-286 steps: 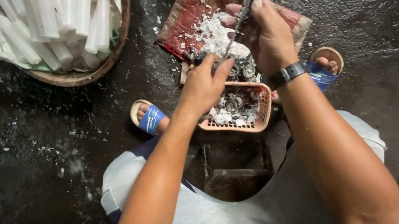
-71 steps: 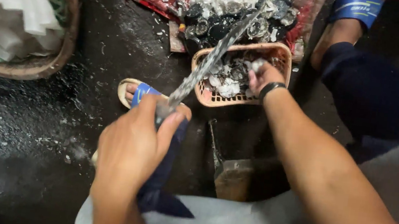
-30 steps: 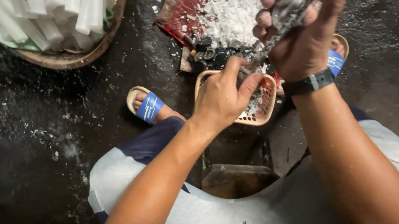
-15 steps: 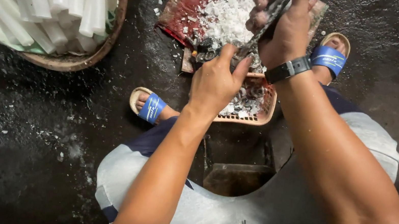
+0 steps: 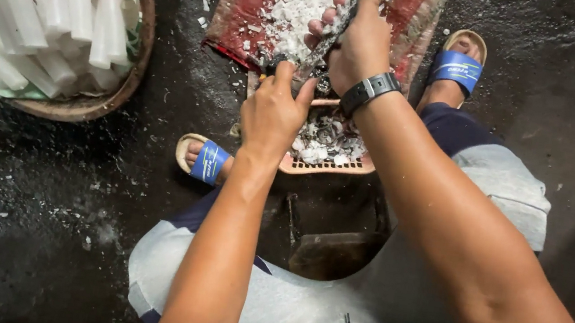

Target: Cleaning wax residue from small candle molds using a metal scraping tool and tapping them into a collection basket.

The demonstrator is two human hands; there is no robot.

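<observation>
Gripping what seems a long blade (image 5: 327,37), both hands' fingers (image 5: 285,80) clamp it above the pink basket (image 5: 324,165).

Head camera looks steeply down (one view only), close above the lap.

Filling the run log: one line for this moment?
left hand: grips tool end | right hand: grips metal tool | below: pink basket

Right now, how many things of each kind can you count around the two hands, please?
Hands: 2, left hand and right hand
Long grey blade-like tool held between both hands: 1
Blue-strap sandals: 2
Wristwatch: 1
Small pink plastic basket with white bits: 1
Red mat with white flakes: 1
Round woven basket of white sticks: 1
Total: 9
</observation>
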